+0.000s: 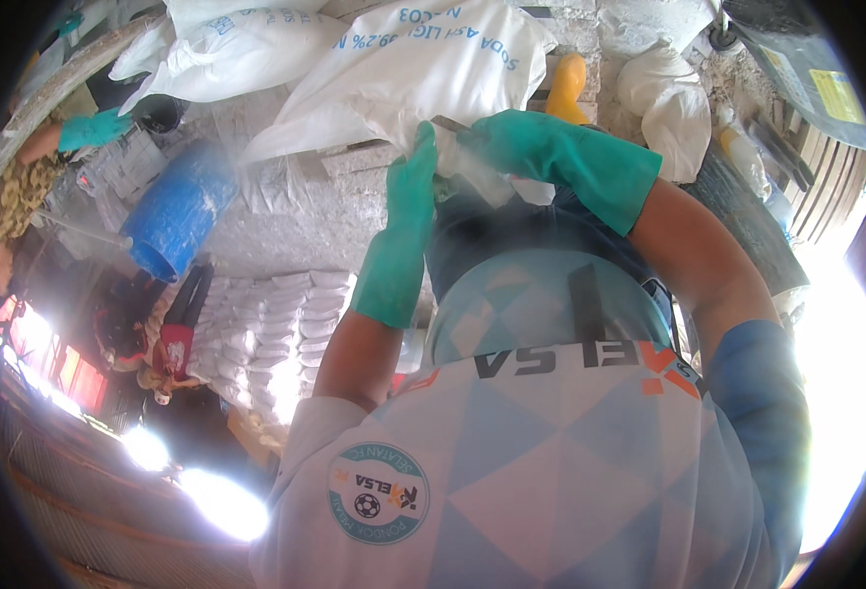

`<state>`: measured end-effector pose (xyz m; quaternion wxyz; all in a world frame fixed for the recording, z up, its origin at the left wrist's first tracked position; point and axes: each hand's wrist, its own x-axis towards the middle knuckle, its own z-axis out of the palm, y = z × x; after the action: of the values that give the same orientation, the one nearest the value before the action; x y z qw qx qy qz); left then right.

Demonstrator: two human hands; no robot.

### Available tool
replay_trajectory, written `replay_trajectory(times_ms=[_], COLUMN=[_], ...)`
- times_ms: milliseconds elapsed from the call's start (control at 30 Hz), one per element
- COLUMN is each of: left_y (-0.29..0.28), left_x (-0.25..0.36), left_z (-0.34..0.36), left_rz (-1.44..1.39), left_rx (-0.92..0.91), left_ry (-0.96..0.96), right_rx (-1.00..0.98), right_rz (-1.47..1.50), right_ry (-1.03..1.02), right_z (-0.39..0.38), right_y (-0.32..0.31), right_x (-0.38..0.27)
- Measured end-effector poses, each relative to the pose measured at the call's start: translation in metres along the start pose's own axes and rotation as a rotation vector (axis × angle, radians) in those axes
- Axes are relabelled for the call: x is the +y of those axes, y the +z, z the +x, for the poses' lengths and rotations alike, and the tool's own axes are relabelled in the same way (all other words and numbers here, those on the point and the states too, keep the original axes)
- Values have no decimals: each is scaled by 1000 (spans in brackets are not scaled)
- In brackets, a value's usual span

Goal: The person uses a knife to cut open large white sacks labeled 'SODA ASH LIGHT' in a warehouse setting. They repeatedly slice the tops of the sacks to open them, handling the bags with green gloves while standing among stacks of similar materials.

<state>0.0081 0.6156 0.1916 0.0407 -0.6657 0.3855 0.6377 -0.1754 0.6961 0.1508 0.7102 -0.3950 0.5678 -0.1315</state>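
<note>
A large white woven sack (423, 69) with blue print lies in front of me, its near edge gathered at my hands. My left hand (413, 172), in a long green rubber glove, is closed on that edge with its fingers pointing away from me. Beside it, my right hand (511, 142) in a matching glove is closed around a short dark blade-like piece (449, 125), which sticks out toward the left glove. Loose clear plastic (492, 187) hangs under the right hand. Fine white haze blurs the fingertips.
More white sacks (227, 39) lie at the far left, and another (668, 103) at the right. A yellow boot (567, 86) stands past my right hand. A blue drum (180, 211) is at the left, near a co-worker's green glove (94, 130). Stacked sacks (276, 314) and other people are farther left.
</note>
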Motion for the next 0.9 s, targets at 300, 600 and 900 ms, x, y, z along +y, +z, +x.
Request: replay_trajectory(times_ms=[300, 600, 900], left_y=[6, -14, -5], left_x=[14, -2, 3], left_z=[-1, 7, -8], left_rz=[124, -44, 60], left_rx=[76, 2, 1], left_ry=[-85, 48, -51], right_rx=[85, 42, 89], right_rz=[-127, -95, -158], right_ry=[-35, -59, 15], right_z=[15, -19, -12], right_y=[26, 36, -10], right_x=[3, 45, -24])
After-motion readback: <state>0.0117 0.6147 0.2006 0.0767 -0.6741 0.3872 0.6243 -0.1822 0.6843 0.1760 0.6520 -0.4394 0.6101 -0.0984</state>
